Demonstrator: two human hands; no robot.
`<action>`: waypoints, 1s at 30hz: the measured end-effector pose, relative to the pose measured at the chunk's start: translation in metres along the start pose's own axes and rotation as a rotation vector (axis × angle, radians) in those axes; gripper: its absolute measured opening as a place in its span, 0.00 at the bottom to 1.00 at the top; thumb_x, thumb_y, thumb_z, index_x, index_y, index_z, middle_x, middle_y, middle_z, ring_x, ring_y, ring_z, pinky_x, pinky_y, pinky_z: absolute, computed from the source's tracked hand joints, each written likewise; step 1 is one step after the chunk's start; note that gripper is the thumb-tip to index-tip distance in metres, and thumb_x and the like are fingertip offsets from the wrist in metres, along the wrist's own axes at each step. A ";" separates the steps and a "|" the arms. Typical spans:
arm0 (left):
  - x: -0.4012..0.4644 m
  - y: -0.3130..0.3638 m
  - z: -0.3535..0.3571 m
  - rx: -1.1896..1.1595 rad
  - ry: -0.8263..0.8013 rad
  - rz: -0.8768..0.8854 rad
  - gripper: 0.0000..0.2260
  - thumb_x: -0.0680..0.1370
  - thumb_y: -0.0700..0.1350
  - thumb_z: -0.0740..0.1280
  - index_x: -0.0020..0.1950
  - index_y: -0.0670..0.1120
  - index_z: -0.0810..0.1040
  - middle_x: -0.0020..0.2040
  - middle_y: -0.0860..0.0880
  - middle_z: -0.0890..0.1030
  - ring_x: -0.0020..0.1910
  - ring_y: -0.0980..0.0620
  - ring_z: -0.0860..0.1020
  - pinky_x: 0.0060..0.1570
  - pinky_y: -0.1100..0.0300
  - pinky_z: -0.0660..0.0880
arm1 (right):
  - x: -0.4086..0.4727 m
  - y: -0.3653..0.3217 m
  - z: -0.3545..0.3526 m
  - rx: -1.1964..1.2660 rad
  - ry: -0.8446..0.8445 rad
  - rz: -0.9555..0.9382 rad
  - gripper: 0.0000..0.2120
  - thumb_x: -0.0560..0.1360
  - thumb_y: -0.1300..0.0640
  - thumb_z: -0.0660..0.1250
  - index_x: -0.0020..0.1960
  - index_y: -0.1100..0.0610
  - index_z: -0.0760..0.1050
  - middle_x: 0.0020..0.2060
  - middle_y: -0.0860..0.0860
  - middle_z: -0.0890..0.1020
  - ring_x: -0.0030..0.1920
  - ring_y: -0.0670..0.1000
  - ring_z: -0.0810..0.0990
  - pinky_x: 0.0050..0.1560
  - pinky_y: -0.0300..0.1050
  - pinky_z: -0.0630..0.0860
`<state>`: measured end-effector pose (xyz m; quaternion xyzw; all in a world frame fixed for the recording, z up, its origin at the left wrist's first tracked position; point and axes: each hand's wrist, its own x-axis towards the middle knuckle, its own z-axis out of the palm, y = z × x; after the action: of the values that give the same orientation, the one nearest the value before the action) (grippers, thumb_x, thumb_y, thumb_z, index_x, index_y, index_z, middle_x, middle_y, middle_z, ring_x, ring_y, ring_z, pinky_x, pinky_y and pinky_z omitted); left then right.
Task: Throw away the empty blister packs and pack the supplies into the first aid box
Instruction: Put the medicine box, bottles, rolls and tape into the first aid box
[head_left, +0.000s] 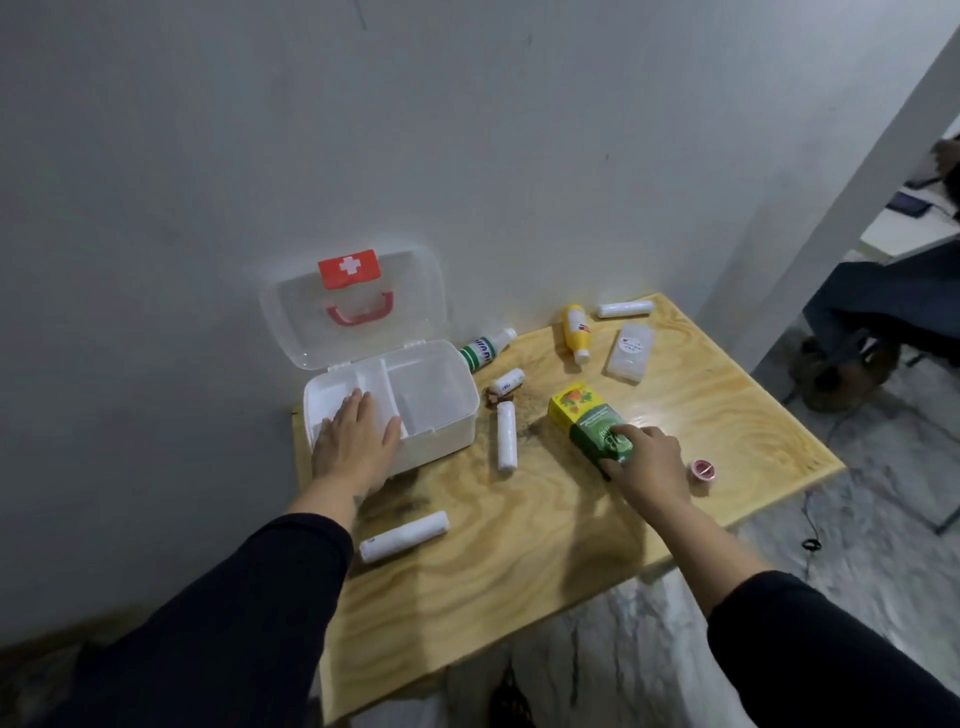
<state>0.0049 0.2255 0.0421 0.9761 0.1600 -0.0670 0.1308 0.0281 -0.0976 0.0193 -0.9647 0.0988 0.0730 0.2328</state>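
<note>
Right hand (647, 460) pinching the green carton (589, 422) by its near end (long axis pointing away); left hand (358, 439) spread flat on the first aid box (447, 410), off left.

Plain grey wall (467, 130), plywood table (571, 545), marbled floor (857, 519), dim light

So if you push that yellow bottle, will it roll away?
Probably. The yellow bottle lies on its side on the flat wooden table, and its body looks round, so a sideways nudge would likely roll it. Its narrower cap end may make it curve. It looks like plastic, so probably light.
</note>
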 end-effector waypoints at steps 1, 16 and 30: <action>-0.001 -0.001 0.002 -0.001 0.008 0.001 0.28 0.82 0.56 0.48 0.79 0.44 0.51 0.80 0.47 0.51 0.79 0.47 0.52 0.77 0.49 0.49 | 0.000 0.001 -0.002 0.019 0.010 -0.011 0.24 0.72 0.55 0.71 0.67 0.52 0.74 0.62 0.57 0.76 0.64 0.60 0.69 0.59 0.52 0.72; 0.002 -0.007 0.013 0.069 0.040 0.008 0.29 0.82 0.57 0.46 0.78 0.43 0.53 0.79 0.45 0.56 0.78 0.47 0.54 0.77 0.47 0.48 | 0.020 -0.151 -0.041 -0.161 -0.030 -0.682 0.24 0.71 0.52 0.71 0.66 0.54 0.76 0.63 0.54 0.74 0.61 0.58 0.74 0.59 0.49 0.74; 0.001 -0.006 0.014 0.053 0.047 0.008 0.30 0.81 0.59 0.44 0.79 0.44 0.48 0.80 0.48 0.52 0.79 0.51 0.49 0.77 0.52 0.42 | 0.035 -0.230 0.041 -0.296 -0.270 -0.701 0.22 0.72 0.65 0.68 0.65 0.60 0.73 0.62 0.57 0.76 0.62 0.56 0.75 0.66 0.47 0.71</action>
<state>0.0024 0.2275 0.0272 0.9811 0.1574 -0.0477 0.1016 0.1100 0.1165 0.0770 -0.9448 -0.2791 0.1289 0.1131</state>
